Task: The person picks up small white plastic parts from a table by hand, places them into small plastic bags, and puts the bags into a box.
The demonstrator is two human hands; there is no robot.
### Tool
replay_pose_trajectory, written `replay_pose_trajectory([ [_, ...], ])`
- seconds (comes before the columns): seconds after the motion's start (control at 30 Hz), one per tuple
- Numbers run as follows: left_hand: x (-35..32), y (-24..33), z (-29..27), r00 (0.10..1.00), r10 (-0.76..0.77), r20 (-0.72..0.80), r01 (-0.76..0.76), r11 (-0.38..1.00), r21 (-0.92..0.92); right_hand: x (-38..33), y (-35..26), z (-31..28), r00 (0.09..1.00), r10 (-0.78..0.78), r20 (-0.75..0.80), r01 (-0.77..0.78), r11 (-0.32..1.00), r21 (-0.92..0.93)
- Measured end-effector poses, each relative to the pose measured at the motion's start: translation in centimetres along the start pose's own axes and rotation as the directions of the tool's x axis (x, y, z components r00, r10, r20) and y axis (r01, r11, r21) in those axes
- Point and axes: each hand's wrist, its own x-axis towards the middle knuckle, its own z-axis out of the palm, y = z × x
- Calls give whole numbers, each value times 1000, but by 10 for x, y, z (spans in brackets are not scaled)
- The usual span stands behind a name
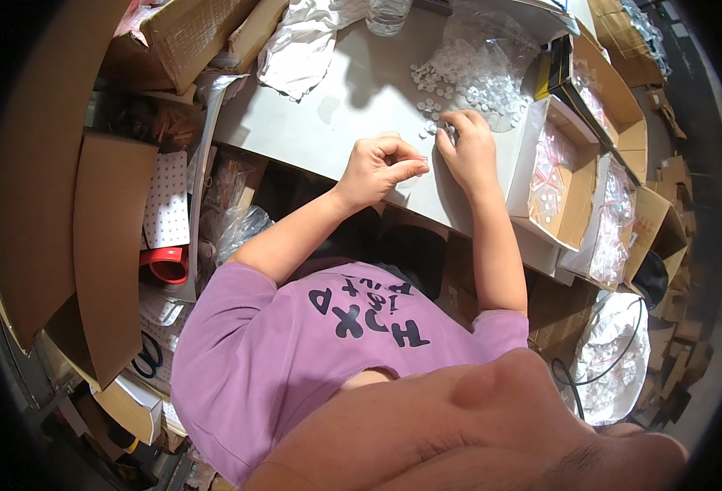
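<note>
Over the near edge of the white table (pixel 295 131), my left hand (pixel 377 170) is closed in a pinch. A tiny pinkish edge shows at its fingertips, too small to name. My right hand (pixel 471 151) reaches down to the table, fingers curved and thumb apart from them. Its fingertips are at the near end of a loose spread of small white round discs (pixel 428 106). Whether any disc lies under the fingers is hidden. Behind that hand, a clear plastic bag (pixel 492 49) lies with many more discs in and around its mouth.
Right of the table, open cardboard boxes (pixel 575 214) hold small clear packets with pink edges (pixel 551 168). A white cloth (pixel 300 49) and a clear container (pixel 387 16) sit at the back. Cardboard boxes (pixel 115 245) and a red roll (pixel 164 263) crowd the left side.
</note>
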Motion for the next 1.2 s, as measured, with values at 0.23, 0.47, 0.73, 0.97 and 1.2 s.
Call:
replay_pose_trajectory([
  [0.23, 2, -3, 2, 988, 152, -20, -151, 988, 26, -6, -9, -3, 998, 52, 21, -51, 998, -23],
  [0.47, 0, -5, 3, 999, -16, 51, 21, 995, -95, -13, -21, -6, 999, 8, -41, -13, 993, -115],
  [0.73, 10, 8, 9, 992, -80, 93, 59, 975, 212, -31, -20, -9, 1000, -24, -9, 21, 973, -231],
  [0.97, 21, 4, 22, 977, -122, 174, 61, 946, 319, -26, -20, -44, 986, 153, 70, -160, 981, 110],
  [1.2, 26, -2, 40, 954, -103, 283, 81, 993, 88, -31, -53, -68, 983, 37, 181, -133, 819, 558],
])
